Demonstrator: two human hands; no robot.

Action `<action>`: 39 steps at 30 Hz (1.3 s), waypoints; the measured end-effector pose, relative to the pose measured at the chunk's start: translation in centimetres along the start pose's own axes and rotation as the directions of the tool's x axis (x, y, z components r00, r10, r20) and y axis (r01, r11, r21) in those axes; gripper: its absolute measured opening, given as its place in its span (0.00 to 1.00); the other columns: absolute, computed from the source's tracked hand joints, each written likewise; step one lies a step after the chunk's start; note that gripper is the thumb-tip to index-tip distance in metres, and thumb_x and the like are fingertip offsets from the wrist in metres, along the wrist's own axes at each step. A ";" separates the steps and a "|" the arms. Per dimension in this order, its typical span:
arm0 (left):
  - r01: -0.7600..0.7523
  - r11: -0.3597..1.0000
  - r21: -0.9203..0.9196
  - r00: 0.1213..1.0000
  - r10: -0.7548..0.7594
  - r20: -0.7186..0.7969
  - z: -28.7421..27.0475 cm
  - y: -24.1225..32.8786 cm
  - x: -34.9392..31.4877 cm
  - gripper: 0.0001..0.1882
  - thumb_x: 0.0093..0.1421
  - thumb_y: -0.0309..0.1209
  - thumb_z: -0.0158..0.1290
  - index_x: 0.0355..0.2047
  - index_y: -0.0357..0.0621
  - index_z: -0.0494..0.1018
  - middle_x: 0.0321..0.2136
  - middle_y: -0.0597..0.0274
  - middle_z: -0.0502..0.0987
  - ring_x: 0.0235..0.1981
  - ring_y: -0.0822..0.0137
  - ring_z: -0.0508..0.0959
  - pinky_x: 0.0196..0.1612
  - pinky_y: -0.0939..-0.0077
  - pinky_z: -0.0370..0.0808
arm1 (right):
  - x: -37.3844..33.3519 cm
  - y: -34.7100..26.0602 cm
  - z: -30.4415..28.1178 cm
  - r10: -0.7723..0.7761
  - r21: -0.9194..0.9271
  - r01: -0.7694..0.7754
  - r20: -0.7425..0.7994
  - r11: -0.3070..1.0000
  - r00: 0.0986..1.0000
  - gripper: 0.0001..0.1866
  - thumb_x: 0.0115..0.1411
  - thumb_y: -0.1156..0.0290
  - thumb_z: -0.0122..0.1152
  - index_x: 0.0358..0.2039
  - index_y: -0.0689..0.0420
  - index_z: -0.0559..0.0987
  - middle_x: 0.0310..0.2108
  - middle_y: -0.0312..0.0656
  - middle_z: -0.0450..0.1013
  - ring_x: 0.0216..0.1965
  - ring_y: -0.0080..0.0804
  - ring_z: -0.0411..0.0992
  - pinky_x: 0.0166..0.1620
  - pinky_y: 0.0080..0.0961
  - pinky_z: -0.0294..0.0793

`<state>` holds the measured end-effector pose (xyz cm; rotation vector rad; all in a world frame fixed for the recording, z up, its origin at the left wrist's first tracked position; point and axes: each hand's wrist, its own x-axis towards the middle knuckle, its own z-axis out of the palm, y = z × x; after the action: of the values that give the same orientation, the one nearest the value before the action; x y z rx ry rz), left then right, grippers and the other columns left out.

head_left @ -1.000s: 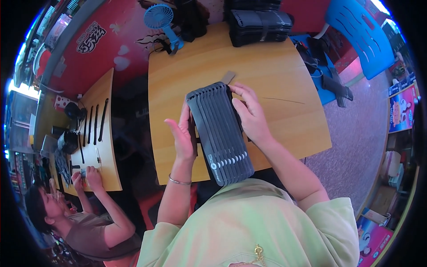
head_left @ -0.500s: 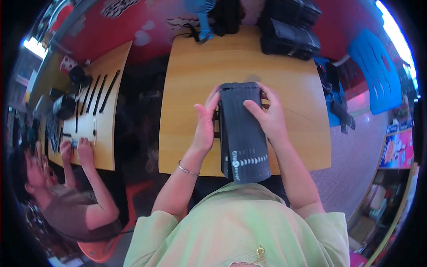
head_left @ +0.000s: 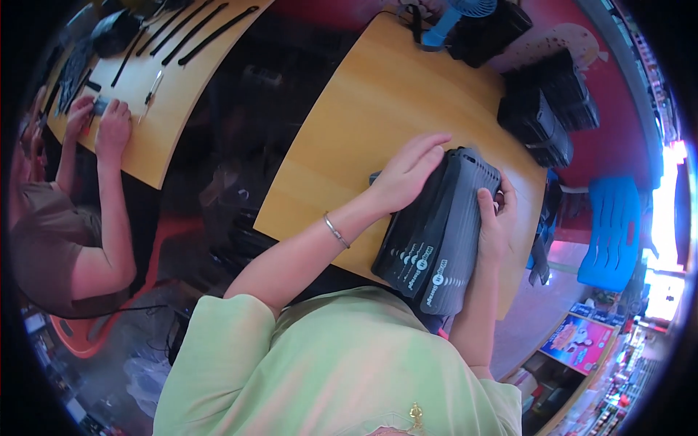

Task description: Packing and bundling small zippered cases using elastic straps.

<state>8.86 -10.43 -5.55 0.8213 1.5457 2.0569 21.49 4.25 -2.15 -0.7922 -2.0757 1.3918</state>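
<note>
Fanned apart more than half a second ago, the dark bundle (head_left: 458, 218) now leans in two bunches over the near edge of the wooden table (head_left: 349, 131). The right hand (head_left: 498, 221) is half closed, holding its right side; the left hand (head_left: 411, 174) is flat and mostly open against its top left. Beyond are one blue fan (head_left: 465, 11), two black piles (head_left: 534, 127), one red wall (head_left: 618, 94) and one blue chair (head_left: 609, 232). One person (head_left: 69, 240) works at another table (head_left: 174, 94) with four black strips (head_left: 217, 36)

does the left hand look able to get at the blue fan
Probably not: the left hand lies against the stack of flat black strips; the blue fan stands at the far edge of the table.
</note>
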 end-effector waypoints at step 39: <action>0.103 0.987 0.121 0.992 -0.110 0.059 0.4 -0.7 2.9 0.15 0.57 0.20 0.52 0.45 0.40 0.70 0.52 0.58 0.70 0.55 0.65 0.69 0.58 0.69 0.65 | -3.6 -0.2 -1.5 -0.066 0.212 0.060 0.023 0.975 0.998 0.25 0.59 0.72 0.61 0.55 0.64 0.67 0.53 0.48 0.62 0.53 0.36 0.65 0.54 0.28 0.68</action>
<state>7.01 -8.10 -5.56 0.8218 1.6513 1.8597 24.94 2.57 -1.78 -0.6155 -1.9165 1.5661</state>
